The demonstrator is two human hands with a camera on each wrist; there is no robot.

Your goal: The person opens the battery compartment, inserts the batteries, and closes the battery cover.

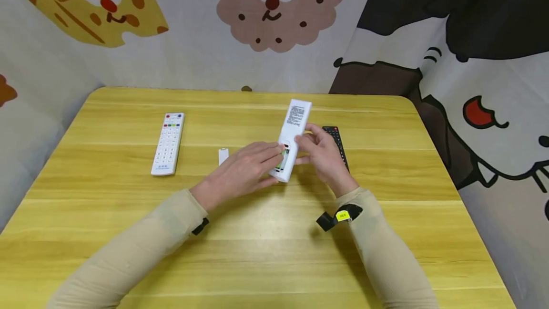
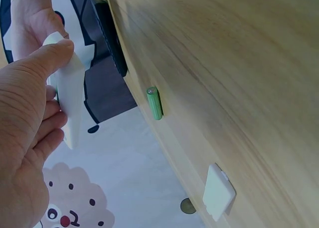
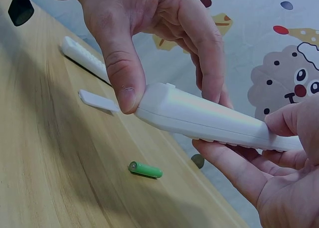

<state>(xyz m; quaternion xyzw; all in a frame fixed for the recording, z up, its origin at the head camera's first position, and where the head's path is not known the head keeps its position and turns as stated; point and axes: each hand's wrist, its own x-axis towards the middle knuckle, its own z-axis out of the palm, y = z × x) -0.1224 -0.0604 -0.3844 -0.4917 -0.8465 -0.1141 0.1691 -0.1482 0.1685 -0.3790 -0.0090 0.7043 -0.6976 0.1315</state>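
A white remote control (image 1: 295, 125) is held above the table, its back facing up and its battery compartment uncovered. Green shows inside the compartment, partly behind my left fingers. My right hand (image 1: 322, 156) grips the remote along its right side. My left hand (image 1: 246, 166) holds its near end, thumb at the tip and fingers over the compartment. A loose green battery (image 3: 145, 169) lies on the table below, hidden in the head view. The white battery cover (image 1: 223, 155) lies left of it, partly behind my left hand in the head view.
Another white remote (image 1: 168, 144) lies buttons up on the left of the wooden table (image 1: 266, 261). A black remote (image 1: 336, 144) lies behind my right hand, partly covered by it. Beyond the table's back edge hangs a cartoon-printed cloth (image 1: 184, 61).
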